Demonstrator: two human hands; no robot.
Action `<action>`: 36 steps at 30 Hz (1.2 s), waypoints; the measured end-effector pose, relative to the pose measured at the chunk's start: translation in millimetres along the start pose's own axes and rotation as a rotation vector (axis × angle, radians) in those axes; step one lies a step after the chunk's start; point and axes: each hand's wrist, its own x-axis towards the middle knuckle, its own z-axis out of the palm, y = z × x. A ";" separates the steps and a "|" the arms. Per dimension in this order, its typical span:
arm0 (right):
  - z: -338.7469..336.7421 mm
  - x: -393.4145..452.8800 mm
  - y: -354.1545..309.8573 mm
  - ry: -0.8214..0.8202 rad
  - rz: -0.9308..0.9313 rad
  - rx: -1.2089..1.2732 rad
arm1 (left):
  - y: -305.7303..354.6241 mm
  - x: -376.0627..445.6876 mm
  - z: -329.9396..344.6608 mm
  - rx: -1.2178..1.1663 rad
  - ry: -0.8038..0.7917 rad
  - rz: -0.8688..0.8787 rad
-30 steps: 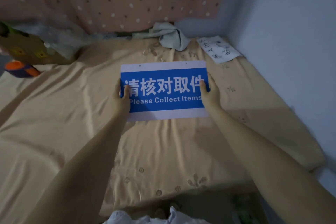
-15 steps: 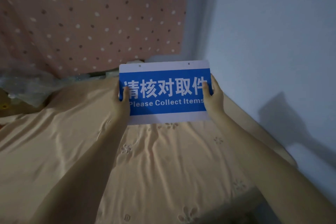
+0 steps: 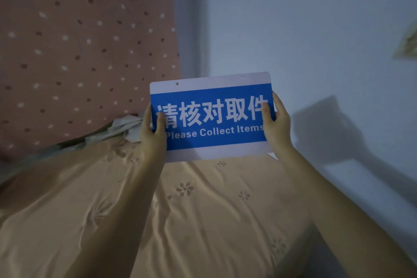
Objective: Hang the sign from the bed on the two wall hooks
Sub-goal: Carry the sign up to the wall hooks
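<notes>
The sign (image 3: 212,117) is a blue panel with white bands at top and bottom, white Chinese characters and "Please Collect Items". It has two small holes in its top band. I hold it upright in the air above the bed (image 3: 203,210), slightly tilted. My left hand (image 3: 152,133) grips its left edge, thumb on the front. My right hand (image 3: 276,124) grips its right edge the same way. No wall hooks show in this view.
A pale blue wall (image 3: 304,29) rises behind and to the right of the sign. A pink dotted curtain (image 3: 79,52) hangs at the left. Crumpled grey cloth (image 3: 126,127) lies at the bed's far edge. A blurred pale object (image 3: 407,47) sits on the wall at far right.
Both hands have lifted the sign off the bed sheet and raised it. My view has swung up and right, so more of the blue wall shows.
</notes>
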 end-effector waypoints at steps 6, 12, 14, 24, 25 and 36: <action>-57.9 7.7 -16.8 0.146 -0.058 -0.040 | 32.4 -2.7 51.4 -0.054 -0.092 0.073; -112.2 8.0 -35.1 0.278 -0.134 -0.069 | 57.3 -9.6 99.9 -0.170 -0.216 0.114; -130.5 7.8 -41.0 0.316 -0.151 -0.079 | 66.1 -15.0 117.9 -0.191 -0.241 0.134; -213.3 8.4 -64.3 0.471 -0.184 -0.085 | 109.1 -42.5 187.1 -0.293 -0.380 0.193; -221.6 8.7 -66.4 0.482 -0.191 -0.084 | 113.9 -44.8 194.9 -0.302 -0.397 0.202; -312.5 16.2 -90.2 0.637 -0.265 -0.164 | 161.0 -80.5 284.8 -0.429 -0.500 0.255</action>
